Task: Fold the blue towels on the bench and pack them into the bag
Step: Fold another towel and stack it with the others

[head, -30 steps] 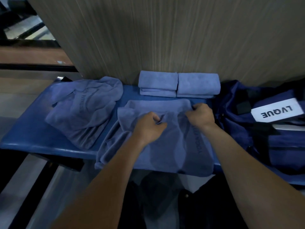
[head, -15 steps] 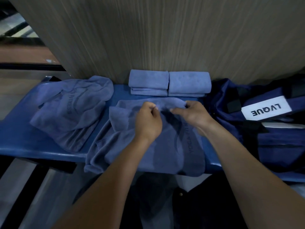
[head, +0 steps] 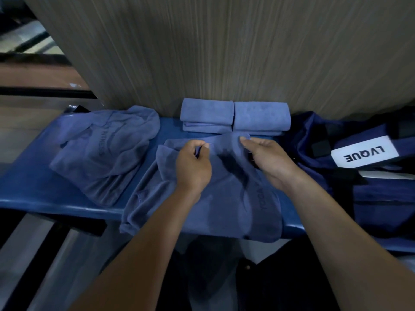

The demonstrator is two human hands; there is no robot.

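Observation:
A rumpled blue towel [head: 224, 205] lies across the middle of the blue bench [head: 33, 187] and hangs over its front edge. My left hand [head: 193, 167] pinches its far edge near the middle. My right hand [head: 267, 160] pinches the far right corner of the same towel. Two folded blue towels [head: 207, 114] [head: 261, 116] lie side by side against the wall behind it. Another unfolded towel [head: 105, 151] with dark lettering lies heaped on the bench to the left. The navy bag [head: 386, 189] with a white "LVQUE" label sits at the right end.
A wood-grain wall panel [head: 224, 52] rises directly behind the bench. To the left of the bench lies open floor [head: 27, 129] with dark rails. My dark-clothed legs stand under the bench's front edge.
Both hands moved farther along the towel toward the wall and spread apart, drawing its far edge up close to the folded towels. The camera view shifted slightly.

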